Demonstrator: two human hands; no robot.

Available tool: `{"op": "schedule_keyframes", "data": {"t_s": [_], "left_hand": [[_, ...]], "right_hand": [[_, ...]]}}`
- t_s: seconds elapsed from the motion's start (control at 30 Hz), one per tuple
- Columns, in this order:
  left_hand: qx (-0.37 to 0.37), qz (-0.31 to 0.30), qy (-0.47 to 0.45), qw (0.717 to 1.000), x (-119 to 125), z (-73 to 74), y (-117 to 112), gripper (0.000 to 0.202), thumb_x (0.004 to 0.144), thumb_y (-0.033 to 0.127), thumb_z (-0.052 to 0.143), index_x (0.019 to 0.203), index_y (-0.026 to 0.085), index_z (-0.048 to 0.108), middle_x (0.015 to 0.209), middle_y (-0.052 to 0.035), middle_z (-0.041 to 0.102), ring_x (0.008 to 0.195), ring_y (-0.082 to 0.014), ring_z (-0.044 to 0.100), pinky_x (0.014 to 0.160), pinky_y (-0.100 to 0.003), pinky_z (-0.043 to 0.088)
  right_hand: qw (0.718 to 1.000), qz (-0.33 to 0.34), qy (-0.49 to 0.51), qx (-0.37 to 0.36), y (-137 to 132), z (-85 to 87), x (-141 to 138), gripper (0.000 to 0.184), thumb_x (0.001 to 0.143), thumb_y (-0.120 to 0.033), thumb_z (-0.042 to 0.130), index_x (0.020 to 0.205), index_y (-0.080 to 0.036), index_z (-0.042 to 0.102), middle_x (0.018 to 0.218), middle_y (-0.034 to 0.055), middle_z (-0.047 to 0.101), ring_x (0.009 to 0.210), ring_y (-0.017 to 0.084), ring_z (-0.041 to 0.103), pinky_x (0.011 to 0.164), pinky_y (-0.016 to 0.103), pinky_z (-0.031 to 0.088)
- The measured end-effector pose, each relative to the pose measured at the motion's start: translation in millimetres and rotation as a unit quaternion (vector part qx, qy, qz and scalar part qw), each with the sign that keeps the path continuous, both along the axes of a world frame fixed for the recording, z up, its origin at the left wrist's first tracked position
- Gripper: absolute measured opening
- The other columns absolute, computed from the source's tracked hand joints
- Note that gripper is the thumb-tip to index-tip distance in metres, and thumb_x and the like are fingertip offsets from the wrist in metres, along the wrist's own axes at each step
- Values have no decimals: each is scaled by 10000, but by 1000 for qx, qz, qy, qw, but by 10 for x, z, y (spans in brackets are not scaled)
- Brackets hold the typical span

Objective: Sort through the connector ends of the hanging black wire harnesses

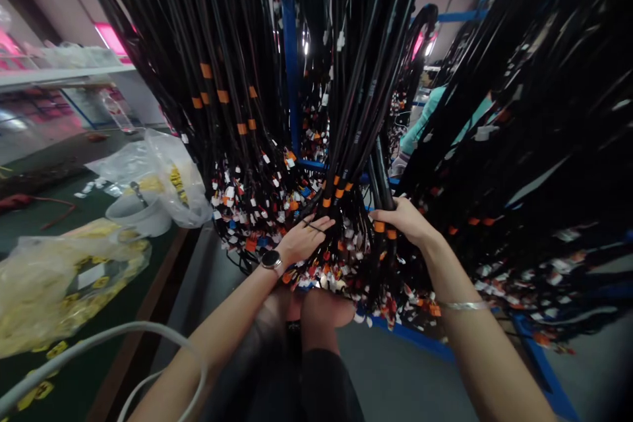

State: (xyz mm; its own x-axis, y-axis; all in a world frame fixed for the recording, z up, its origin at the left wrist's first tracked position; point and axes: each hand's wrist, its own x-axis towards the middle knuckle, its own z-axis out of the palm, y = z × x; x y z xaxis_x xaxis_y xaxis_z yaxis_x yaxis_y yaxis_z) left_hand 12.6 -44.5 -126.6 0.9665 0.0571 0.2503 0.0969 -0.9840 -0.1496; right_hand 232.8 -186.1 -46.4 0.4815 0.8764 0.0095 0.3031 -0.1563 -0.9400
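Several wire harnesses (pixel 356 112) in black sleeving hang in front of me, with orange tape bands low down and many small connectors at their loose ends. My left hand (pixel 307 237) lies against the lower part of the middle bundle, fingers stretched out. A thin dark strand crosses those fingers; whether they grip it, I cannot tell. My right hand (pixel 408 221) is closed round a pair of black harness branches (pixel 380 175) just above their orange bands. Its fingertips are hidden behind them.
More harnesses hang at left (pixel 198 46) and right (pixel 534 112) on a blue frame (pixel 290 46). On the green bench at left are plastic bags (pixel 44 283) with yellow pieces and a white tub (pixel 141 211). A pale cable (pixel 99 346) curves close by. Behind the harnesses, a person's teal garment (pixel 425 122) shows.
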Motion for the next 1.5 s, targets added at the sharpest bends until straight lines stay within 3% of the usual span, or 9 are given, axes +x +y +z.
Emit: {"op": "schedule_keyframes", "data": {"t_s": [0.17,0.3,0.43,0.57,0.77,0.97,1.17,1.37,1.5], "left_hand": [[-47,0,-13,999,103,39,-59,280,873,82,343,1057,110,553,1401,-102,374,1341,-184,245,1111,-400,136],[-193,18,-101,976,145,97,-244,192,890,228,421,1012,123,525,1304,-121,484,1325,-200,278,1085,-404,206],[-435,89,-221,869,262,88,-525,272,845,401,498,963,158,474,1018,-91,606,1047,-190,547,863,-330,425],[-561,142,-294,761,517,-1,-804,536,609,445,736,927,170,403,871,-28,562,766,-140,557,676,-260,431],[-612,172,-338,694,724,-99,-876,492,563,349,770,805,188,373,706,50,468,625,-84,474,593,-210,372],[-702,142,-330,614,508,-18,-741,356,611,224,711,736,186,379,728,19,593,689,-112,575,676,-241,432],[-786,98,-314,523,221,88,-734,352,606,200,726,852,168,476,794,-18,650,688,-133,606,691,-279,464],[-803,106,-320,492,268,61,-814,364,576,194,756,789,163,463,809,-33,665,743,-152,629,737,-296,466],[-799,94,-322,499,326,28,-809,342,585,195,756,737,161,451,784,-18,653,765,-143,625,767,-293,461]], "right_hand": [[990,5,143,-13,-20,39,-15,309,520,-332,793,694,-142,622,626,32,640,535,155,600,531,272,522],[984,-25,175,-12,50,10,-139,340,526,-332,803,768,-145,654,718,70,679,600,193,635,557,293,547],[971,-45,233,-1,92,-50,-326,288,578,-333,777,770,-159,651,730,65,681,596,194,636,547,297,548],[958,-33,281,42,121,-104,-525,304,612,-385,762,790,-173,639,712,43,663,595,170,619,559,282,539],[940,-1,310,139,31,-279,-504,341,596,-377,776,845,-181,648,805,29,665,708,161,621,693,287,515],[967,-129,84,202,-146,-386,144,336,641,-394,719,890,-171,690,804,22,678,753,183,603,736,314,456],[934,-285,-150,153,2,-458,776,351,740,-394,592,989,-163,679,856,56,687,803,224,603,742,333,427],[963,-184,-186,66,302,-824,344,351,672,-239,630,1018,-186,656,1031,99,645,963,268,561,841,364,396],[978,-138,-148,60,81,-1227,-103,310,777,-318,516,1029,-175,627,1023,94,644,897,233,587,791,343,430]]}}
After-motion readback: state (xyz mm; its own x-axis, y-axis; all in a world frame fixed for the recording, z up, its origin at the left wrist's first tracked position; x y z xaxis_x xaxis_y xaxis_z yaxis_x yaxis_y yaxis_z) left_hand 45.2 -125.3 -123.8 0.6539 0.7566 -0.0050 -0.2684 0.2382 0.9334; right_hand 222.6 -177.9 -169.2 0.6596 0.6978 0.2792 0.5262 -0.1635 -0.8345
